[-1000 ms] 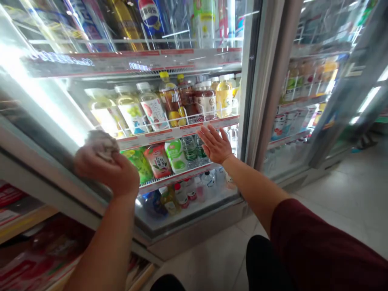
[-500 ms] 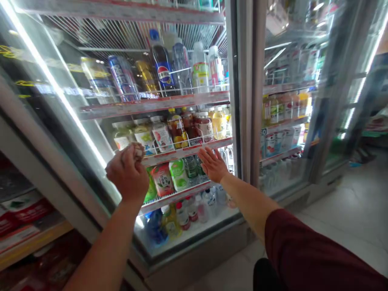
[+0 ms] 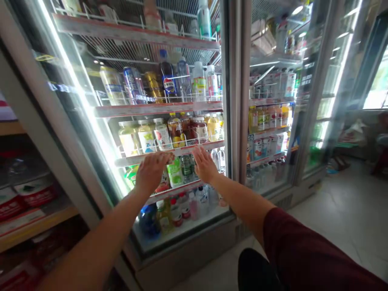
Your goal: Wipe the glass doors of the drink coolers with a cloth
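The cloth [image 3: 171, 158] is bunched under your left hand [image 3: 150, 171], with only an edge showing past the fingers, up at the closed glass door [image 3: 190, 226]. Your left fingers are bent around it; how tightly, I cannot tell. Your right hand [image 3: 204, 165] holds nothing, its fingers stretched out toward the pane; whether it touches, I cannot tell. Your 2 hands are near each other but apart. The step in hand looks like wiping the door; the next move would call for the cloth pressed flat, with your right hand out of its path. Behind the glass are drink bottles [image 3: 161, 133] and a green pouch [image 3: 175, 173]; red packs [image 3: 38, 198] lie on a shelf [image 3: 45, 225] to the left.
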`<state>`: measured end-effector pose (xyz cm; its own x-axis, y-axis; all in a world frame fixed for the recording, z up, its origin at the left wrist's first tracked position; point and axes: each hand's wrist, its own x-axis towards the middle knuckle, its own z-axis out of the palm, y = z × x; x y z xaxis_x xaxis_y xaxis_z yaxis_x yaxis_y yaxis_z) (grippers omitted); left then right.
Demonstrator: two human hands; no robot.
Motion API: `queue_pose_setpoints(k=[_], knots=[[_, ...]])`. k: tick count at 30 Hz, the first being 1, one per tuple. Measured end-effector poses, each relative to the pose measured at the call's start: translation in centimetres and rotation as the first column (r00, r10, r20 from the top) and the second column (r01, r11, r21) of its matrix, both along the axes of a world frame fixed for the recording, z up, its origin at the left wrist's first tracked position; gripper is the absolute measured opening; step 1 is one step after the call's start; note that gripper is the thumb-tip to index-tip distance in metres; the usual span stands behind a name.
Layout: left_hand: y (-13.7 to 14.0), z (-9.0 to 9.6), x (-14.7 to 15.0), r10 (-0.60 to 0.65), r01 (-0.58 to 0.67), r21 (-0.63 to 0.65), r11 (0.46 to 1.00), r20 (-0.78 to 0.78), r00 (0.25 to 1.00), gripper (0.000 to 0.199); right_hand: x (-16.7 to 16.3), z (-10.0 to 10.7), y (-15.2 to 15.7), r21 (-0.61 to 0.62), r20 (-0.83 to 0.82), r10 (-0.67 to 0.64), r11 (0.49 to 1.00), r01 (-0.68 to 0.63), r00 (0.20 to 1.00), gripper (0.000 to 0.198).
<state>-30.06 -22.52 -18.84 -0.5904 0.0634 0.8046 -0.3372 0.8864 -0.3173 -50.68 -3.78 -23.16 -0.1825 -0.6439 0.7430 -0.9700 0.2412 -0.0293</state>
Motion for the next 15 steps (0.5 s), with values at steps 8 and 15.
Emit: queue_pose_setpoints(k=[8, 15], knots=[[0.7, 1.1, -3.8, -0.107, 0.107, -0.009, 0.994, 0.067, 0.992, 0.041, 5.1, 4.2, -3.6, -0.109, -0.034, 0.284, 0.952, -0.286, 0.958, 0.076], [-1.7, 5.2, -1.7, -0.113, 0.116, -0.089, 0.989, 0.040, 0.993, 0.044, 1.8, 7.1, -4.2, -0.164, -0.031, 0.193, 0.967, -0.195, 0.981, 0.050]])
